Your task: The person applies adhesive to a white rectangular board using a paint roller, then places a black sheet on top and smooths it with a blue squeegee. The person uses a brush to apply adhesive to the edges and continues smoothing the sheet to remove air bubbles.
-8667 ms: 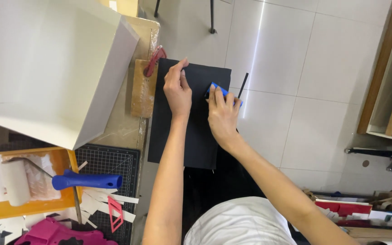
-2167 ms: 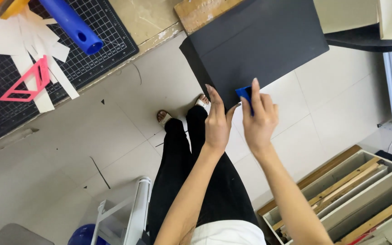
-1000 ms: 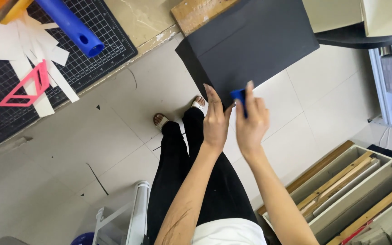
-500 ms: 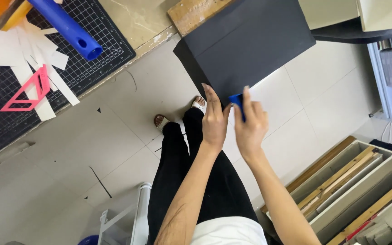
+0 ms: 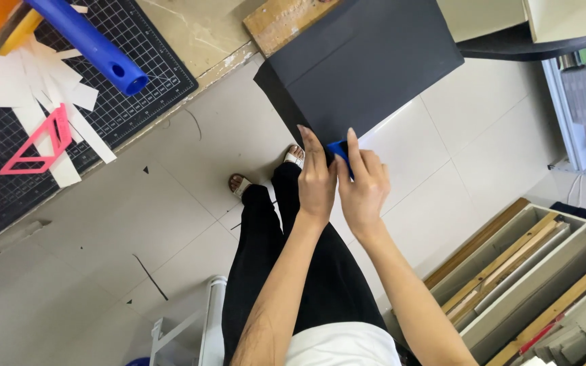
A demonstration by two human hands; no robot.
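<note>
Head view, item by item.

Black board (image 5: 367, 68): large, covered in dark paper, far centre, its near corner between your hands; it hangs past the bench edge, about where it was half a second ago.

Left hand (image 5: 317, 179): fingers flat against the board's near corner, steadying it as before.

Right hand (image 5: 364, 186): closed round a small blue scraper (image 5: 339, 149), pressed to the same corner. It has crept slightly left, so the smoothing has likely reached the edge.

Left bench: cutting mat (image 5: 123, 102), blue handle (image 5: 93, 44), pink triangle (image 5: 38, 142), white strips.
</note>
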